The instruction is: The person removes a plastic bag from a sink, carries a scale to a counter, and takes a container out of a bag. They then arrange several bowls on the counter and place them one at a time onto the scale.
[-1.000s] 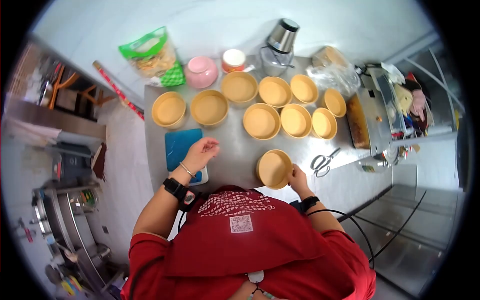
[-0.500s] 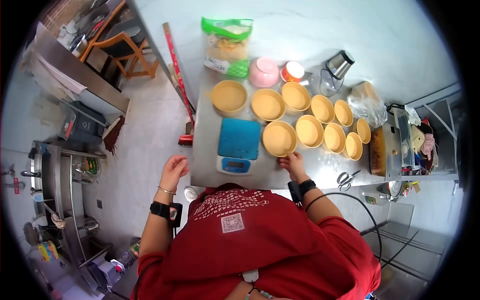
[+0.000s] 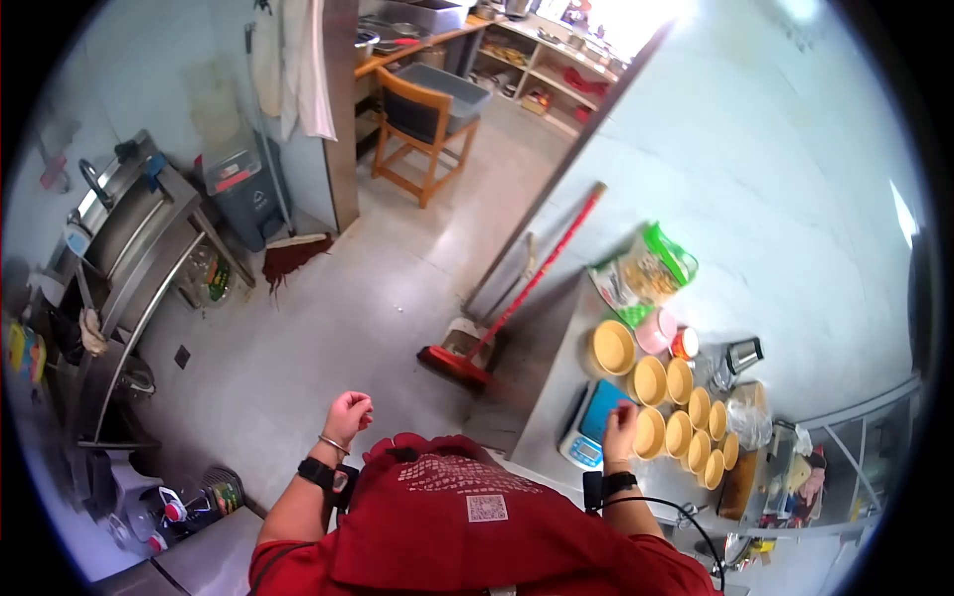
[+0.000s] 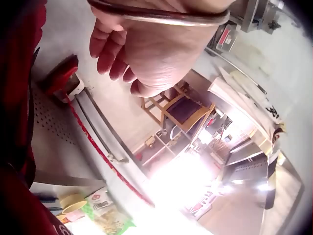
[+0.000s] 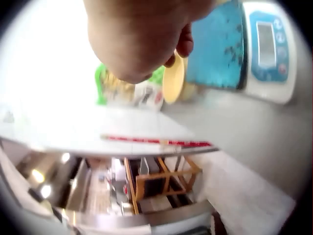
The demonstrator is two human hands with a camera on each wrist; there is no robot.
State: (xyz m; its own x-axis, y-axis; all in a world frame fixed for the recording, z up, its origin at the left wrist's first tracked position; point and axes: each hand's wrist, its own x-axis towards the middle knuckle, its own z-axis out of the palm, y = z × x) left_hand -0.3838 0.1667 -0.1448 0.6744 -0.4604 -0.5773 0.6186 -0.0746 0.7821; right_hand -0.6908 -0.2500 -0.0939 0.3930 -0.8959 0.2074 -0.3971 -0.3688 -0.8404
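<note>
In the head view the left hand (image 3: 347,415) hangs over the floor, fingers loosely curled around nothing; the left wrist view shows the same hand (image 4: 151,54) against the room. Over the blue-topped scale (image 3: 586,454) is the right hand (image 3: 621,429), loosely curled and holding nothing visible. Whether it touches the scale cannot be told. Several round tan containers (image 3: 649,434) stand in rows to its right. The right wrist view has the scale (image 5: 266,49) beside the right hand (image 5: 142,39), with one tan container (image 5: 173,83) partly behind the fingers.
A green-and-clear bag (image 3: 651,273), pink bowl (image 3: 656,331) and blender (image 3: 740,356) stand along the wall. A red broom (image 3: 537,278) leans left of the steel table (image 3: 542,437). Farther off are a wooden chair (image 3: 422,124), a mop (image 3: 295,256) and a steel sink (image 3: 129,233).
The head view has swung left, showing more floor and doorway. The right hand has let go of a tan container, which stands with the others, and is now over the scale. The left hand has moved off the table.
</note>
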